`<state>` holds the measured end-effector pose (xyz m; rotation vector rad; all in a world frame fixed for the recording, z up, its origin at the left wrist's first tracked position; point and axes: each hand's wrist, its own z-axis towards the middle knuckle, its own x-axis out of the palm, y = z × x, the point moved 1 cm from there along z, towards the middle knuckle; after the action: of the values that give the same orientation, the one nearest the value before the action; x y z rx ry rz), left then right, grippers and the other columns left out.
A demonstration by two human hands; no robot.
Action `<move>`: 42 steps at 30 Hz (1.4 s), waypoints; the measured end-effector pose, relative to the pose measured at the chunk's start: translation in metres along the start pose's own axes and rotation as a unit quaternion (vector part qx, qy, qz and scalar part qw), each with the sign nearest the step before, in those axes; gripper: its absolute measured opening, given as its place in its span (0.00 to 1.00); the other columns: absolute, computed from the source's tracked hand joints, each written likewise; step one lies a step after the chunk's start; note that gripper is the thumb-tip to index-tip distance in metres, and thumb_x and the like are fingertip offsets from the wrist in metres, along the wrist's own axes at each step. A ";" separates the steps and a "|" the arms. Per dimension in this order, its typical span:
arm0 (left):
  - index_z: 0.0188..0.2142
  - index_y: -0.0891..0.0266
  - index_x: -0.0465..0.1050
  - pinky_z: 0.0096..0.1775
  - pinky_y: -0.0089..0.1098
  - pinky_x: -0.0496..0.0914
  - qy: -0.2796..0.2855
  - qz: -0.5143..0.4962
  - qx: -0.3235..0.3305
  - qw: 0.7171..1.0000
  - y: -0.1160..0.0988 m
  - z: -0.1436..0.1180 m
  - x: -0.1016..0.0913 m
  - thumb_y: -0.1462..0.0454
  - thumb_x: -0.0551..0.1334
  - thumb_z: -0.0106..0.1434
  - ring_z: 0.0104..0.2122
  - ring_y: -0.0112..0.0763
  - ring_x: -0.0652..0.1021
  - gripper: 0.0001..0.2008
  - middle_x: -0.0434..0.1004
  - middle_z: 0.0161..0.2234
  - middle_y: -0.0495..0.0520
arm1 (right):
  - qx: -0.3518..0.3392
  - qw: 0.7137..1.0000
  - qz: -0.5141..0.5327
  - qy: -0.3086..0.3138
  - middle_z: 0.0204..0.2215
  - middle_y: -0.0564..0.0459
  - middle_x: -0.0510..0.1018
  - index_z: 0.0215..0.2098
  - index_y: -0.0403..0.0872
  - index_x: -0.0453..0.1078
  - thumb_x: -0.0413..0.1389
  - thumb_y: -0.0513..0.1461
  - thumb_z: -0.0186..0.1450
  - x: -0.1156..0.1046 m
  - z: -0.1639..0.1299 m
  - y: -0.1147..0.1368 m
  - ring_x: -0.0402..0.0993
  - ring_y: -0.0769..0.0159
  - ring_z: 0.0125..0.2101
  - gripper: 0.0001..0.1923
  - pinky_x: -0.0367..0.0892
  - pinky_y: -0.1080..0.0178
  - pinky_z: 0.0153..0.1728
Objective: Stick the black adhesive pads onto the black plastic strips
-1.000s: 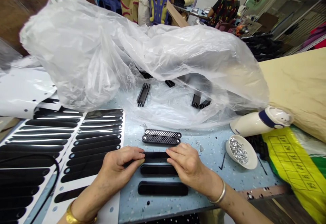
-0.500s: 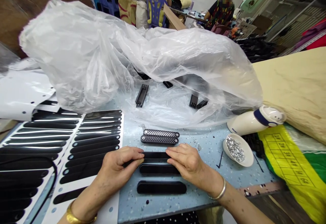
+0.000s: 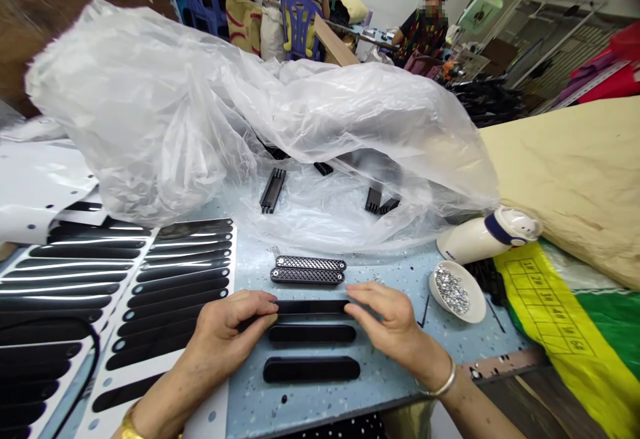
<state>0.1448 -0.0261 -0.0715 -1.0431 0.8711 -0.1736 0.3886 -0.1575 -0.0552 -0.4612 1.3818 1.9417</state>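
Held strip: a flat black strip [image 3: 310, 306] with rounded ends lay near the front edge of the table [image 3: 400, 279], pinched at both ends.
Left hand: the left hand [image 3: 227, 329] pressed thumb and fingers together on the strip's left end.
Right hand: the right hand [image 3: 387, 322] nipped the strip's right end with its fingertips; the other fingers were loosely spread.
Neighbouring strips: two more matt black strips [image 3: 311, 369] lay parallel between it and the front edge, apart from each other.
Textured bars: two dark bars with a diamond-grid face [image 3: 309, 270] lay side by side just behind it.
Sticker sheets: glossy white sheets of black strips [image 3: 175, 279] covered the left side.
Bowl: a white bowl of small silver pieces [image 3: 457, 291] stood towards the right edge, a white and blue bottle [image 3: 487, 234] lying behind it.
Bag: a crumpled clear plastic bag [image 3: 225, 112] filled the back, with ribbed black parts [image 3: 273, 190] on it.
Surface: pale blue, speckled.
Room: a workshop; two people sat at the far end.
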 end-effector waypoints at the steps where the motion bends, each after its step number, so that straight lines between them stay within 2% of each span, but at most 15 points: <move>1: 0.32 0.59 0.80 0.37 0.29 0.79 -0.004 0.007 0.006 1.000 0.000 0.000 0.000 0.65 0.62 0.62 0.34 0.33 0.84 0.07 0.85 0.33 0.51 | 0.017 1.000 -0.010 -0.016 0.31 0.47 0.81 0.39 0.43 0.77 0.57 0.34 0.66 -0.005 -0.003 -0.003 0.77 0.63 0.31 0.06 0.72 0.62 0.32; 3: 0.33 0.58 0.79 0.36 0.29 0.79 -0.014 0.030 0.021 0.999 0.000 0.000 -0.002 0.65 0.61 0.62 0.33 0.33 0.84 0.06 0.85 0.34 0.50 | 0.046 0.997 -0.053 -0.040 0.24 0.51 0.77 0.34 0.43 0.77 0.56 0.34 0.67 -0.017 -0.012 -0.011 0.73 0.66 0.25 0.07 0.68 0.64 0.26; 5: 0.37 0.57 0.78 0.37 0.30 0.79 -0.027 0.067 0.049 0.996 -0.003 -0.002 -0.007 0.64 0.61 0.63 0.34 0.33 0.84 0.07 0.85 0.35 0.50 | 0.076 0.988 -0.122 -0.060 0.22 0.52 0.75 0.30 0.43 0.75 0.54 0.36 0.68 -0.031 -0.028 -0.020 0.70 0.67 0.22 0.10 0.64 0.64 0.25; 9: 0.45 0.55 0.76 0.41 0.37 0.78 -0.052 0.157 0.116 0.979 -0.018 -0.011 -0.020 0.62 0.61 0.64 0.39 0.39 0.83 0.11 0.83 0.41 0.53 | 0.169 0.941 -0.277 -0.090 0.17 0.54 0.70 0.21 0.45 0.71 0.54 0.44 0.69 -0.056 -0.072 -0.040 0.66 0.68 0.18 0.20 0.57 0.64 0.23; 12: 0.47 0.55 0.75 0.43 0.37 0.77 -0.058 0.140 0.150 0.977 -0.037 -0.011 -0.020 0.61 0.61 0.65 0.41 0.39 0.82 0.11 0.82 0.43 0.55 | 0.234 0.894 -0.371 -0.093 0.16 0.53 0.69 0.19 0.46 0.69 0.56 0.51 0.66 -0.059 -0.097 -0.051 0.65 0.66 0.18 0.23 0.54 0.63 0.22; 14: 0.45 0.57 0.75 0.42 0.34 0.76 -0.048 0.117 0.174 0.977 -0.050 -0.004 -0.012 0.63 0.61 0.65 0.40 0.37 0.82 0.10 0.82 0.42 0.55 | 0.235 0.884 -0.391 -0.103 0.19 0.50 0.71 0.21 0.45 0.70 0.56 0.50 0.66 -0.054 -0.101 -0.054 0.67 0.64 0.20 0.21 0.55 0.63 0.23; 18: 0.43 0.60 0.74 0.39 0.31 0.77 -0.010 0.093 0.232 0.968 -0.071 0.023 0.018 0.69 0.58 0.65 0.38 0.34 0.81 0.09 0.82 0.38 0.54 | 0.196 0.904 -0.367 -0.098 0.23 0.50 0.72 0.25 0.45 0.73 0.49 0.38 0.68 -0.045 -0.092 -0.052 0.69 0.63 0.25 0.16 0.60 0.63 0.28; 21: 0.39 0.62 0.74 0.36 0.34 0.76 -0.005 0.094 0.249 0.964 -0.073 0.040 0.038 0.71 0.55 0.65 0.35 0.35 0.81 0.10 0.82 0.36 0.56 | 0.166 0.919 -0.348 -0.080 0.23 0.50 0.72 0.24 0.46 0.72 0.49 0.35 0.66 -0.046 -0.086 -0.043 0.69 0.62 0.28 0.16 0.62 0.62 0.31; 23: 0.36 0.62 0.74 0.35 0.35 0.76 0.012 0.103 0.241 0.965 -0.070 0.046 0.047 0.72 0.53 0.65 0.34 0.36 0.80 0.11 0.81 0.35 0.57 | 0.148 0.941 -0.296 -0.073 0.24 0.50 0.72 0.26 0.46 0.71 0.49 0.34 0.66 -0.047 -0.084 -0.033 0.70 0.62 0.29 0.14 0.63 0.62 0.32; 26: 0.37 0.63 0.74 0.37 0.38 0.76 0.058 0.106 0.215 0.969 -0.063 0.046 0.055 0.73 0.54 0.63 0.35 0.38 0.79 0.11 0.80 0.36 0.58 | 0.147 0.976 -0.150 -0.064 0.25 0.52 0.73 0.38 0.44 0.71 0.49 0.33 0.67 -0.045 -0.078 -0.016 0.70 0.65 0.25 0.09 0.65 0.63 0.29; 29: 0.39 0.63 0.73 0.39 0.40 0.76 0.090 0.112 0.182 0.973 -0.057 0.044 0.061 0.72 0.55 0.62 0.36 0.40 0.79 0.11 0.79 0.37 0.59 | 0.135 0.989 -0.054 -0.032 0.27 0.52 0.74 0.49 0.44 0.69 0.49 0.32 0.66 -0.039 -0.068 0.001 0.71 0.66 0.26 0.15 0.67 0.63 0.29; 33: 0.40 0.63 0.72 0.39 0.40 0.76 0.108 0.117 0.160 0.974 -0.053 0.041 0.067 0.72 0.55 0.63 0.36 0.39 0.78 0.10 0.79 0.36 0.58 | 0.115 0.990 -0.083 0.019 0.24 0.52 0.69 0.38 0.44 0.73 0.46 0.30 0.67 -0.030 -0.054 0.011 0.68 0.65 0.26 0.14 0.63 0.63 0.28; 38: 0.42 0.62 0.72 0.40 0.41 0.75 0.133 0.123 0.141 0.973 -0.049 0.040 0.073 0.72 0.55 0.65 0.36 0.39 0.78 0.10 0.78 0.36 0.58 | 0.079 0.972 -0.215 0.059 0.22 0.52 0.66 0.25 0.45 0.66 0.47 0.32 0.68 -0.020 -0.050 0.005 0.63 0.64 0.25 0.15 0.56 0.61 0.27; 42: 0.42 0.63 0.71 0.40 0.42 0.75 0.145 0.115 0.132 0.974 -0.047 0.039 0.076 0.71 0.54 0.66 0.37 0.40 0.78 0.09 0.78 0.37 0.58 | 0.064 0.968 -0.220 0.098 0.22 0.52 0.66 0.25 0.46 0.64 0.44 0.30 0.69 -0.020 -0.048 0.008 0.63 0.65 0.25 0.17 0.55 0.61 0.27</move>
<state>0.2345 -0.0625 -0.0667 -0.6715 1.1908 -0.2432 0.3917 -0.2099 -0.0550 -0.8383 1.3770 1.4683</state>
